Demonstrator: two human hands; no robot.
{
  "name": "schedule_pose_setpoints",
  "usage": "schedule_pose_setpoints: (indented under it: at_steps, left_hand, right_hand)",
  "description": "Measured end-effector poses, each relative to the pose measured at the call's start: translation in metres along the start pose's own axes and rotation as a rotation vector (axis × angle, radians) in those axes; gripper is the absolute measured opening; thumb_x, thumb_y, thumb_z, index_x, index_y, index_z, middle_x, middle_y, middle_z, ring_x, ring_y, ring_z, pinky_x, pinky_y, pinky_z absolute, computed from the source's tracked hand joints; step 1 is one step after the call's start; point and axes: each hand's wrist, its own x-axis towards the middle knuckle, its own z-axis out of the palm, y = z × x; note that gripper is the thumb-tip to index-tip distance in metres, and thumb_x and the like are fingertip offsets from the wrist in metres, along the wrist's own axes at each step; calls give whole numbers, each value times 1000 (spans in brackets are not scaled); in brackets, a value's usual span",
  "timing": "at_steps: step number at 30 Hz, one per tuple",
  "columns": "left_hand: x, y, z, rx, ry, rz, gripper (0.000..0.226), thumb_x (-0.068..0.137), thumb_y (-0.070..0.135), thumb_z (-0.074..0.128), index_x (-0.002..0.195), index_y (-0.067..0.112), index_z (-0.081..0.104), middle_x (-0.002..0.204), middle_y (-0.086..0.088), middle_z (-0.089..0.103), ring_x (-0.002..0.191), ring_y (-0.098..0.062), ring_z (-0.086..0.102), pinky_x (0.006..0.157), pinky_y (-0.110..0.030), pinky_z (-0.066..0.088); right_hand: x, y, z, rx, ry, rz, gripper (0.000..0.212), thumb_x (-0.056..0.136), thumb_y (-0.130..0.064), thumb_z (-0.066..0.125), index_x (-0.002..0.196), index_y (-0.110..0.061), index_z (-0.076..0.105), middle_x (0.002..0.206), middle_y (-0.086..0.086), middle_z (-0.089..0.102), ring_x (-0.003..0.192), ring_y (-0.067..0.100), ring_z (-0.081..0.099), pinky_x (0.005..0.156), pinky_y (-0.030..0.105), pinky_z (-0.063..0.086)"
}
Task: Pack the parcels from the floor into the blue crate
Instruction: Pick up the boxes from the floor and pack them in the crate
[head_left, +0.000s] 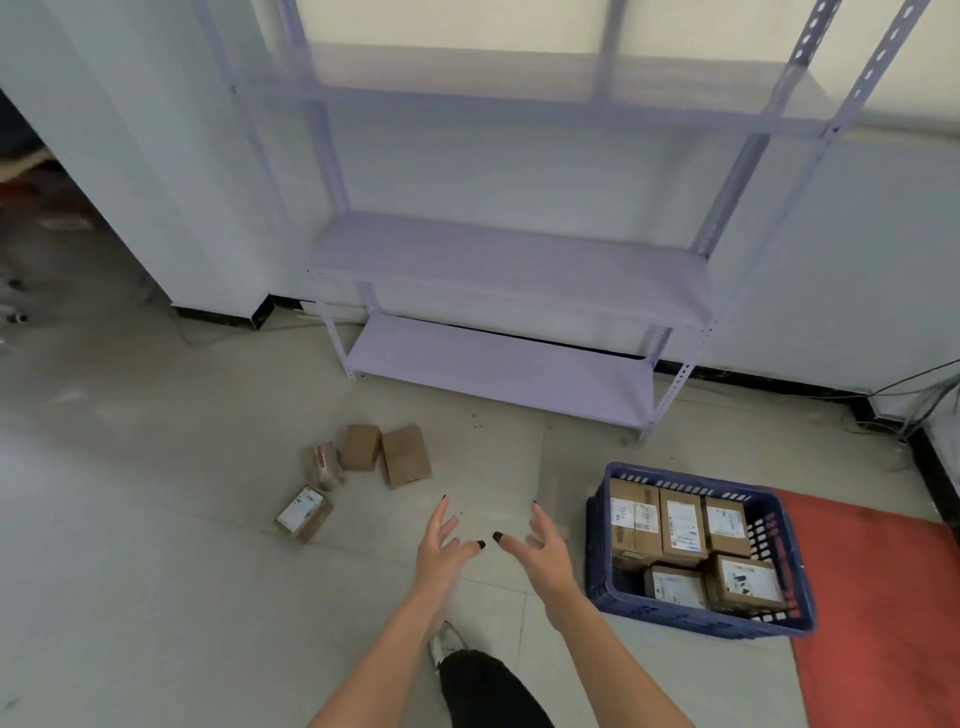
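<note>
Head view: left hand (441, 548) and right hand (540, 551) empty, each grip spread, aimed toward four parcels (358, 467) clustered on floor (156, 519). Blue crate (779, 621) near right hand, partly packed, presumably kept within reach.

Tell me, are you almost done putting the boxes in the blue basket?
Over halfway, it looks like. Five parcels already sit in the blue crate. Both hands are empty right now: the left hand and right hand hover open above the floor. Four things are left there: a labelled box, a small wrapped packet and two plain brown boxes.
</note>
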Motion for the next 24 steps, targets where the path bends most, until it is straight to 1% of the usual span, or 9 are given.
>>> schedule_pose_setpoints:
  at_steps: [3, 6, 9, 10, 14, 18, 19, 21, 24]
  left_hand:
    - [43, 27, -43, 14, 28, 4, 74, 83, 1, 61, 145, 26, 30, 147, -7, 39, 133, -23, 39, 100, -30, 34]
    - [78, 62, -77, 24, 44, 25, 74, 82, 0, 61, 145, 26, 31, 147, -7, 40, 130, -21, 43, 95, -27, 36]
    - [115, 93, -113, 20, 51, 28, 75, 82, -2, 60, 145, 25, 30, 147, -6, 38, 117, -18, 51, 90, -26, 37]
    - [127, 102, -125, 30, 56, 30, 75, 82, -2, 60, 145, 25, 29, 148, -6, 38, 117, -18, 51, 90, -26, 37]
    - [165, 126, -167, 59, 20, 22, 75, 82, 0, 61, 146, 25, 28, 148, -9, 37, 134, -21, 40, 99, -28, 35]
    - [199, 137, -220, 73, 0, -1, 76, 82, -2, 62, 147, 21, 27, 149, -11, 36, 137, -22, 36, 104, -31, 34]
    - [209, 141, -236, 84, -4, -4, 76, 82, -2, 62, 146, 21, 27, 149, -10, 36, 137, -22, 36, 106, -33, 33]
    - [231, 148, -270, 112, -9, -18, 75, 83, 1, 61, 146, 23, 28, 148, -5, 38, 134, -23, 40, 108, -38, 34]
    - [264, 166, -313, 125, -28, -34, 74, 84, 5, 60, 145, 27, 28, 148, -2, 39, 130, -26, 45, 105, -44, 39]
  right_hand:
    - [40, -21, 43, 23, 8, 30, 82, 82, -21, 71, 149, -23, 23, 155, 8, 26, 140, 25, 31, 109, 38, 31]
    - [74, -52, 76, 40, 16, 21, 83, 82, -21, 71, 149, -22, 23, 155, 8, 25, 140, 26, 30, 109, 38, 32]
    - [104, -86, 115, -10, 33, 19, 83, 82, -22, 71, 150, -20, 23, 154, 10, 26, 140, 27, 32, 109, 38, 33]
    - [112, -97, 128, -16, 44, 18, 83, 82, -22, 71, 150, -19, 23, 154, 11, 27, 139, 27, 33, 108, 37, 33]
    - [140, -128, 182, -26, 79, 18, 82, 82, -19, 71, 149, -18, 24, 153, 12, 28, 139, 25, 34, 107, 34, 34]
    - [166, -139, 246, -30, 66, 41, 81, 83, -17, 70, 150, -16, 24, 154, 11, 26, 138, 25, 35, 92, 25, 35]
    - [173, -142, 263, -27, 73, 42, 81, 83, -16, 70, 150, -16, 23, 154, 11, 25, 138, 24, 35, 91, 24, 34]
    - [190, -146, 296, -36, 103, 43, 80, 84, -15, 69, 149, -14, 24, 154, 12, 27, 137, 23, 36, 97, 25, 35]
    - [213, -153, 343, -44, 151, 78, 80, 82, -18, 71, 148, -17, 27, 149, 10, 35, 135, 25, 39, 106, 32, 37]
